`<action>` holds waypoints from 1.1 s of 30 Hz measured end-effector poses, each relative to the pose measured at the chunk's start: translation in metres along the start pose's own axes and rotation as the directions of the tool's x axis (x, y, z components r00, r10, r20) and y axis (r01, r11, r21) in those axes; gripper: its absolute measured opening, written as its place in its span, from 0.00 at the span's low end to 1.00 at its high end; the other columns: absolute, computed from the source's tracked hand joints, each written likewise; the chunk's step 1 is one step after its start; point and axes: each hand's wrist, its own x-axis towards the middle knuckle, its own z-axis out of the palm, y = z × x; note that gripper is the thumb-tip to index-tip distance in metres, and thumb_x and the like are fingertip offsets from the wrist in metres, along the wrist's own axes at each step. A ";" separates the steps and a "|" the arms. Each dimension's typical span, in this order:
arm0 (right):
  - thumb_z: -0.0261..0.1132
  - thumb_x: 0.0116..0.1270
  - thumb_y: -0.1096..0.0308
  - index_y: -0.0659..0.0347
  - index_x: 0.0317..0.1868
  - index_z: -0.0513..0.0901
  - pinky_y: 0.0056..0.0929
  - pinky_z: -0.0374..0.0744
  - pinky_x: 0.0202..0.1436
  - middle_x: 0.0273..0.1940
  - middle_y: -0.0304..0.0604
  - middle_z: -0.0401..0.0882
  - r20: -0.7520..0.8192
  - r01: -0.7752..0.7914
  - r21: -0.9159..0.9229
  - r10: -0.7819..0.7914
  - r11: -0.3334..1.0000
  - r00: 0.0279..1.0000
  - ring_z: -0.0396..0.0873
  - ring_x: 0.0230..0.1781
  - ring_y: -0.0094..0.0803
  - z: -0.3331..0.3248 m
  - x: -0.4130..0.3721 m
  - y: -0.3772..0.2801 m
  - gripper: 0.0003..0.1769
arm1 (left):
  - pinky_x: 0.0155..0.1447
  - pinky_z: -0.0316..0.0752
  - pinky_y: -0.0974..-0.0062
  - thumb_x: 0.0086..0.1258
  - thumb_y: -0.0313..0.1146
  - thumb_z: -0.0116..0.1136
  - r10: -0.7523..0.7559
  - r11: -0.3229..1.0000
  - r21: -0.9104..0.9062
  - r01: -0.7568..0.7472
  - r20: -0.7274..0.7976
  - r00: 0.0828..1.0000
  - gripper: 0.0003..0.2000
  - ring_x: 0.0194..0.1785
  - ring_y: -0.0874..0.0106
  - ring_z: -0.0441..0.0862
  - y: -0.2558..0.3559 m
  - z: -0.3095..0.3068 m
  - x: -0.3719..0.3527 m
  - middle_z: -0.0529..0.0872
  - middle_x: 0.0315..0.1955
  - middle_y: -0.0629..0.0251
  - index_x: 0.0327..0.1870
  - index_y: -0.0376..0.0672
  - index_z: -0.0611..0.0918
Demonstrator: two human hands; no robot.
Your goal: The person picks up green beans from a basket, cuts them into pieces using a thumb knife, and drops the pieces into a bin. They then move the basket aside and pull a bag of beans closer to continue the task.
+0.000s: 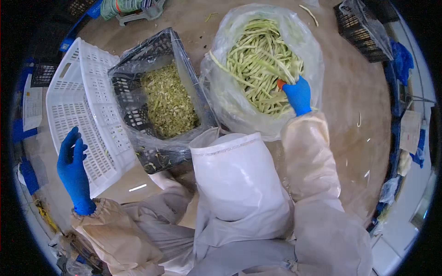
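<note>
My right hand (298,95), in a blue glove, is closed at the right side of a pile of long green beans (258,60). Some beans stick out up and left from its fingers, and a small orange-red piece (281,84) shows at the fingertips; I cannot tell what it is. The beans fill a large clear plastic bag (308,46) with its mouth wide open. My left hand (73,165), also blue-gloved, is raised with fingers apart and nothing in it. It overlaps the near left edge of a white slotted crate (92,115).
Between crate and bag stands a black crate lined with clear plastic (186,60), holding chopped green bits (170,101). A white apron (235,179) bulges over my lap. Loose beans (309,15) lie on the brown floor (350,106). Another black crate (363,32) stands far right.
</note>
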 end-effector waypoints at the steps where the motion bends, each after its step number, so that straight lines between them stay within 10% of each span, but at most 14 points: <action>1: 0.72 0.40 0.57 0.63 0.36 0.83 0.42 0.76 0.34 0.29 0.56 0.81 0.190 0.042 -0.080 -0.026 0.996 0.981 0.80 0.30 0.50 -0.010 0.015 0.000 0.24 | 0.41 0.70 0.82 0.69 0.34 0.52 -0.003 1.000 -0.005 0.003 0.009 1.000 0.16 0.40 0.79 0.77 0.000 0.000 0.000 0.80 0.52 0.69 0.57 0.43 0.76; 5: 0.72 0.40 0.56 0.62 0.34 0.84 0.42 0.76 0.34 0.28 0.56 0.81 0.488 -0.005 0.041 -0.016 0.999 0.873 0.81 0.30 0.50 -0.001 0.048 -0.001 0.22 | 0.41 0.70 0.82 0.69 0.33 0.52 -0.013 1.000 -0.004 0.013 0.030 0.999 0.16 0.39 0.79 0.77 0.001 0.001 -0.002 0.80 0.51 0.69 0.57 0.42 0.76; 9: 0.71 0.41 0.59 0.62 0.37 0.81 0.42 0.76 0.36 0.34 0.55 0.81 0.418 0.211 -0.345 -0.052 0.914 0.907 0.80 0.34 0.50 0.055 0.052 0.004 0.23 | 0.41 0.70 0.82 0.69 0.32 0.51 -0.023 1.000 -0.006 0.023 0.033 0.999 0.16 0.38 0.80 0.77 -0.001 0.001 -0.001 0.80 0.51 0.70 0.56 0.42 0.76; 19: 0.68 0.46 0.72 0.59 0.45 0.79 0.44 0.75 0.41 0.36 0.52 0.80 0.116 0.420 -0.308 -0.404 0.854 0.907 0.79 0.38 0.51 0.140 0.019 0.026 0.21 | 0.40 0.69 0.83 0.69 0.31 0.51 -0.020 1.000 -0.005 0.020 0.037 0.999 0.16 0.38 0.80 0.77 -0.003 0.004 0.000 0.81 0.49 0.68 0.57 0.41 0.76; 27: 0.72 0.41 0.57 0.55 0.30 0.86 0.42 0.78 0.41 0.34 0.49 0.79 0.412 0.507 -0.567 -0.309 0.650 0.857 0.78 0.37 0.45 0.132 0.033 0.011 0.16 | 0.42 0.70 0.83 0.68 0.30 0.52 -0.004 1.000 0.007 0.004 0.052 0.999 0.16 0.39 0.79 0.77 -0.003 0.005 0.001 0.81 0.48 0.68 0.57 0.41 0.77; 33: 0.72 0.34 0.57 0.60 0.31 0.85 0.44 0.77 0.38 0.34 0.56 0.78 0.039 0.288 -0.243 -0.287 0.926 0.957 0.77 0.35 0.54 0.118 0.024 0.046 0.21 | 0.45 0.71 0.81 0.67 0.27 0.55 -0.025 0.998 -0.063 0.027 0.036 0.999 0.15 0.42 0.78 0.77 0.007 0.003 -0.006 0.81 0.46 0.66 0.55 0.40 0.78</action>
